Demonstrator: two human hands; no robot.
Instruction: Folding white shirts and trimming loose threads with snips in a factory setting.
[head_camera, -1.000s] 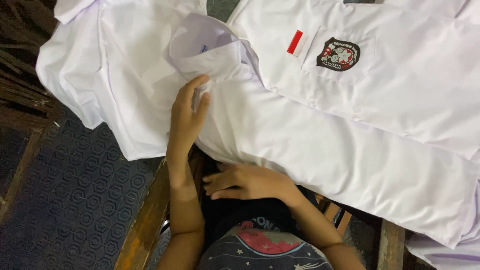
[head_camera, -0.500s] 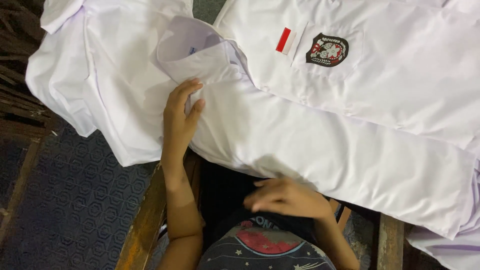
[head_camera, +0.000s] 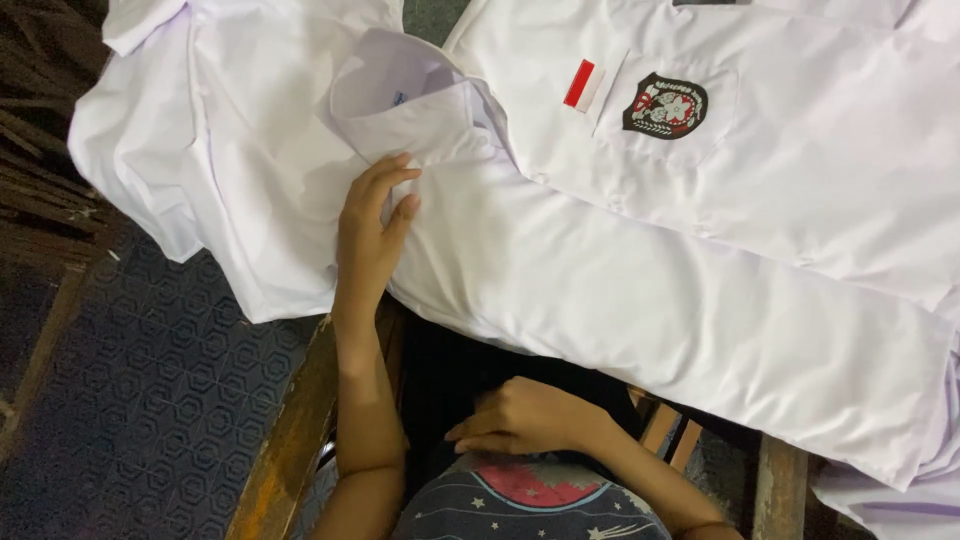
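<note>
Grip, left: left hand (head_camera: 368, 232) lies flat and open on the white cotton school shirt (head_camera: 560, 270), fingers (head_camera: 385, 175) spread and pressing the cloth just below its collar; nothing is pinched or clasped
Grip, right: right hand (head_camera: 525, 418) rests loosely curled and low, near the person's lap, apart from the shirt and holding nothing that I can make out
Shirt's place: spread across the wooden slatted frame (head_camera: 290, 440), its lower edge hanging just above the right hand
Collar: folded white collar (head_camera: 395, 85) sits just above the left fingertips, with a small blue mark inside
Neighbours: second white shirt with a red-and-white flag patch and a dark crest badge on its pocket (head_camera: 700, 110) overlaps the pressed shirt from the upper right; another white garment (head_camera: 210, 150) lies to the left, partly under it
Done so far, as I judge: shirt is laid out and fairly smooth along its body
Left to do, as I judge: sleeves and sides are not folded in, and only one hand is on the cloth
Below: dark blue patterned floor mat (head_camera: 150, 380) shows beneath the frame at left
Hidden or unclear: shirt's right end runs out of view; its buttons and sleeves cannot be made out; the right palm is turned away
</note>
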